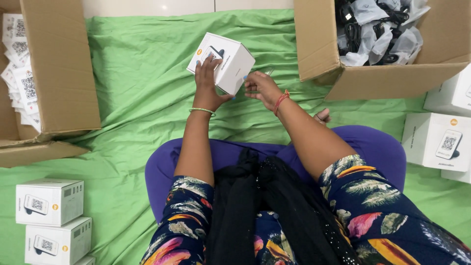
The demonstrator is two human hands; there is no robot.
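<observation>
1. Nearest the camera are the person's lap and a black scarf [255,196] that hangs down over a flowered top and purple trousers; the person sits on a green cloth [137,98] spread over the floor.
2. The left hand [208,81] holds a small white box [223,61] out in front, above the cloth. Its grip is pressed onto the box: fingers lie on the upper face and the thumb hooks under the lower corner.
3. The right hand [262,88] sits just beside the box's lower right corner. Its fingers are loosely curled with the tips at or near the box edge; I cannot tell whether they actually pinch anything.
4. The box is tilted, one corner pointing down toward the person. It lies up and to the left of the right hand, so the left hand is the one carrying it and the right hand works at the near corner.
5. To the left stands an open cardboard carton [59,68] with printed leaflets [19,73] in it, and stacked white boxes [51,221] near the left knee.
6. To the right, another carton [373,73] holds bagged black cables [378,29], with more white boxes [436,140] beside it.
</observation>
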